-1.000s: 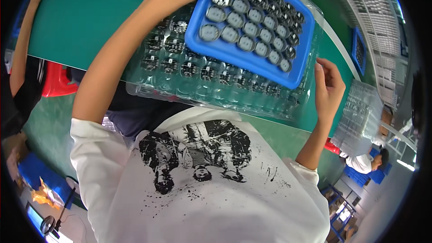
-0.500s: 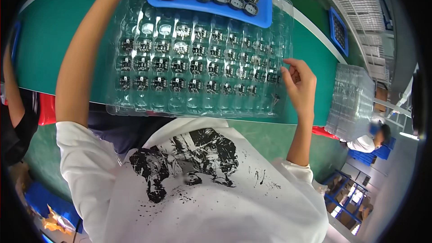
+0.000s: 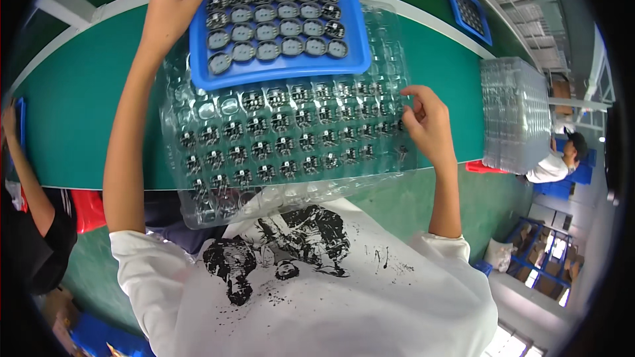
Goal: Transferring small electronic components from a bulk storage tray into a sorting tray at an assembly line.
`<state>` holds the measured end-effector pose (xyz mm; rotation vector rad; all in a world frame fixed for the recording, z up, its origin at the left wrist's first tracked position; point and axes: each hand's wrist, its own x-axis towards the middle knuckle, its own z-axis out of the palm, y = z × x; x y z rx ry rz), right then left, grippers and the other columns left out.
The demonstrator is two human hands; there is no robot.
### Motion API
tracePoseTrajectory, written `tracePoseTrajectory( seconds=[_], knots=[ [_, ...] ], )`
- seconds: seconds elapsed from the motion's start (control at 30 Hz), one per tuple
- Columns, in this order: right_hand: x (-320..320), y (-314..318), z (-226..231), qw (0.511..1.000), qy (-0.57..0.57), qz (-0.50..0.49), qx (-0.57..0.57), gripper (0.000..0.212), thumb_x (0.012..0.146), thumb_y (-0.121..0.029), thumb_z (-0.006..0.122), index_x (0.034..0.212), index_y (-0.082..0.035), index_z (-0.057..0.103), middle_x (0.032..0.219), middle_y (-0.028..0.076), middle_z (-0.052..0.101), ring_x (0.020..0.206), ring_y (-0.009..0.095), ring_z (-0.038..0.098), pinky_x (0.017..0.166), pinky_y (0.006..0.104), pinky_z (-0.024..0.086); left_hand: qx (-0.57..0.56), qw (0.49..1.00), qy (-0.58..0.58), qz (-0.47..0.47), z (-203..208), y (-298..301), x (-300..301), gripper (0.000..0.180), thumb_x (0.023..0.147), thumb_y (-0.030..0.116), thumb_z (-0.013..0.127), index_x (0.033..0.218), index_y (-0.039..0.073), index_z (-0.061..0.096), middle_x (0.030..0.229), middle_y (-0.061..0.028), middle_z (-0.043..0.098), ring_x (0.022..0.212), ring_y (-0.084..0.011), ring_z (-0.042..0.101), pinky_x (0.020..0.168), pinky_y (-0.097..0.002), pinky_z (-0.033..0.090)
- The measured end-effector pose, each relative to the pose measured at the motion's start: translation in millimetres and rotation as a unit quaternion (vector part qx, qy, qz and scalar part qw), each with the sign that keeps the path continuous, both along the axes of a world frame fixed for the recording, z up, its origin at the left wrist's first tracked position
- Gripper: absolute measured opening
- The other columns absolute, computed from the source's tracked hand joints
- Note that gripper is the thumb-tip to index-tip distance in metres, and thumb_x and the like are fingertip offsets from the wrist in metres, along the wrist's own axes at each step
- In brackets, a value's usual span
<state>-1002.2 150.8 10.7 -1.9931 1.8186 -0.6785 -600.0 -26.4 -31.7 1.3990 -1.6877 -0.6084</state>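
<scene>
My left hand [image 3: 173, 10] grips the far left corner of a blue tray [image 3: 281, 78], its thumb lying over the rim. The tray holds rows of round dark parts, several with grey faces. It rests over the far part of a clear plastic blister tray [image 3: 198, 215], hiding some of its pockets. Small black-and-silver components [image 3: 284, 144] sit in rows in the blister tray's pockets. At the blister tray's right edge is my right hand [image 3: 430, 122], thumb and index finger apart, the other fingers curled. I see nothing held in it.
The blister tray's near left corner overhangs the green table's [image 3: 86, 125] front edge. A tall stack of clear trays [image 3: 512, 116] stands on the right. Another blue tray [image 3: 467, 10] lies beyond the table at far right. A co-worker's arm [image 3: 30, 178] reaches in at left.
The blue tray appears lower and further left, with my left hand now visible on its corner. The blister tray has turned, its near left corner now past the table edge. My right thumb and index finger have parted.
</scene>
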Motion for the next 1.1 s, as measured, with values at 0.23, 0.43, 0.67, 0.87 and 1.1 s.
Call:
tracePoseTrajectory(
  seconds=[0.23,0.43,0.67,0.87,1.1],
  knots=[
    [17,-16,14,0.99,0.072,0.107,-0.06,0.019,0.079,0.002,0.065,0.097,-0.004,0.067,0.07,0.006,0.051,0.056,0.015,0.048,0.05,0.0287,0.037,-0.045,0.999,-0.005,0.017,6,9,-11,0.028,0.088,0.017,0.06,0.11,0.0,0.063,0.054,-0.0001,0.044,0.05,-0.0061,0.039,0.048,-0.0268,0.034],
    [20,-42,28,0.975,0.114,0.189,-0.031,0.01,0.079,0.002,0.067,0.089,-0.001,0.068,0.074,0.009,0.057,0.06,0.019,0.056,0.053,0.0315,0.042,-0.041,0.998,-0.02,0.044,9,12,-11,0.027,0.085,0.016,0.059,0.108,0.001,0.064,0.051,-0.0006,0.043,0.049,-0.0086,0.04,0.048,-0.0289,0.036],
    [58,-73,61,0.975,0.057,0.194,-0.088,0.008,0.081,0.001,0.067,0.088,0.001,0.068,0.076,0.007,0.057,0.062,0.016,0.054,0.055,0.0281,0.043,-0.05,0.998,-0.001,0.041,10,11,-12,0.027,0.085,0.017,0.058,0.107,0.002,0.064,0.052,-0.0028,0.046,0.049,-0.0106,0.043,0.051,-0.0298,0.04],
    [99,-119,39,0.942,0.088,0.239,-0.217,0.009,0.08,-0.005,0.07,0.089,-0.003,0.071,0.085,0.008,0.06,0.069,0.024,0.059,0.061,0.0333,0.047,-0.055,0.997,-0.003,0.05,11,14,-16,0.028,0.083,0.017,0.059,0.107,0.004,0.064,0.052,-0.0035,0.045,0.048,-0.0134,0.044,0.052,-0.0314,0.041],
    [106,-129,31,0.937,0.141,0.24,-0.211,0.01,0.079,-0.005,0.07,0.089,-0.004,0.071,0.085,0.008,0.061,0.07,0.026,0.06,0.063,0.0357,0.048,-0.027,0.998,-0.025,0.056,20,16,-18,0.031,0.082,0.02,0.06,0.108,0.004,0.065,0.055,-0.0075,0.053,0.053,-0.0198,0.054,0.058,-0.0354,0.046]
  ],
)
